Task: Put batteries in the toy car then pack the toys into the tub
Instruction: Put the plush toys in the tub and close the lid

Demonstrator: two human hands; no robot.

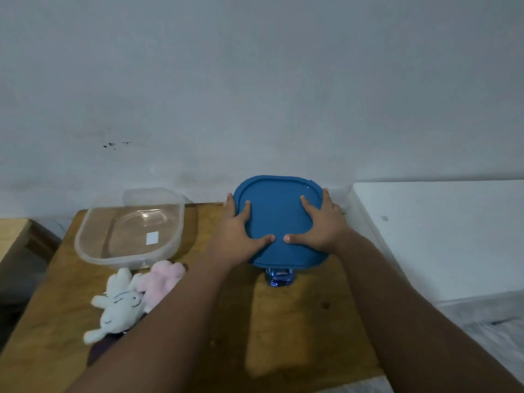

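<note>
A blue tub lid [276, 214] is held at the table's far right, with my left hand [241, 232] on its left edge and my right hand [319, 225] on its right edge, thumbs on top. A blue toy car [279, 277] peeks out from under the lid's near edge. The clear plastic tub [129, 225] stands open and holds nothing, at the far left of the table. In front of it lie a white plush bunny [117, 306] and a pink plush toy [161, 279], touching each other. No batteries are visible.
The wooden table [297, 336] stands against a grey wall [255, 95]. A white surface [439, 236] adjoins it on the right. A lower wooden piece [14, 234] sits at the left. A dark object pokes out beneath my left forearm near the bunny.
</note>
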